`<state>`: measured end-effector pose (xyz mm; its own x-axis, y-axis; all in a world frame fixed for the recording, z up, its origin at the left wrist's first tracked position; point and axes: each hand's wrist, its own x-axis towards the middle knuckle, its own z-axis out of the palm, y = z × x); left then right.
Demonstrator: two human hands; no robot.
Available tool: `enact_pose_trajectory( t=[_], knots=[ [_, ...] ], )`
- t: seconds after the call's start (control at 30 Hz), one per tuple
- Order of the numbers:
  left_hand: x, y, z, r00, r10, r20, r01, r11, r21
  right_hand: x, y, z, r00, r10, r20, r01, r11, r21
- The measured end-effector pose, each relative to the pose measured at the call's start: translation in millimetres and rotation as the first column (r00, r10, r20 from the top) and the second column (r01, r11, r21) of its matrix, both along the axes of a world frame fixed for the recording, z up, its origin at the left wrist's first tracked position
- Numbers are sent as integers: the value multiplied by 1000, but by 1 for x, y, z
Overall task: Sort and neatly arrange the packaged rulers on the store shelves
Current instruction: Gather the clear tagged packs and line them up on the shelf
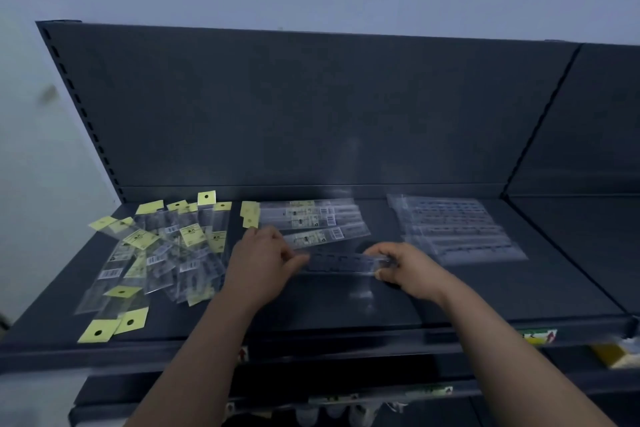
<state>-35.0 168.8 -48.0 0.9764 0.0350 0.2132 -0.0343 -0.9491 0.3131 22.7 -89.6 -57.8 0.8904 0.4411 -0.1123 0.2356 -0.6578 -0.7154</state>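
Observation:
A clear packaged ruler [341, 261] is held level just above the dark shelf [346, 305], lying left to right. My left hand [263, 262] pinches its left end and my right hand [403, 269] grips its right end. Behind the hands, a short row of packaged rulers [311, 218] with yellow header tabs lies side by side. At the left, a loose heap of packaged rulers [162, 253] with yellow tabs is scattered at all angles. To the right, a neat row of clear ruler packs [457, 229] lies flat.
The shelf's dark back panel [311, 114] rises behind the rulers. A slotted upright [83, 114] borders the left side. A second shelf bay [588, 218] adjoins at the right. Lower shelves with price labels [538, 336] sit below the front edge.

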Motion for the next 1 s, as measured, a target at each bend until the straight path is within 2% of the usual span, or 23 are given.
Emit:
enact_pose_trajectory(
  t=[0.13,0.23,0.3,0.37,0.47,0.53,0.67,0.83,1.0],
  knots=[
    [5,-2,-3,992,12,-124,-16,1000,-25,2,-4,4,1000,-8,-19,8,1000,18],
    [4,-2,-11,967,134,-216,-127,991,43,1,-4,1,1000,-18,-18,18,1000,-12],
    [3,-3,-15,970,157,-188,-167,985,-37,0,-3,0,1000,-22,4,23,999,-26],
    [5,-7,-18,986,71,-148,-95,982,-162,0,-2,0,999,-21,37,21,1000,-23],
    [11,-13,-19,984,-78,-160,39,971,-237,1,-1,-1,998,-33,47,34,999,-25],
    [13,-13,-21,978,-101,-185,40,951,-307,0,-6,-7,995,-89,44,90,996,-12],
    [6,-14,-26,998,-32,-54,2,877,-481,-14,-11,-19,966,-247,-69,256,944,207],
    [5,-30,-33,989,-142,-45,105,880,-463,-26,3,-35,937,-348,18,324,889,323],
    [11,-32,-29,988,-140,-64,89,858,-506,-27,-4,-29,948,-316,28,300,921,249]
  ],
)
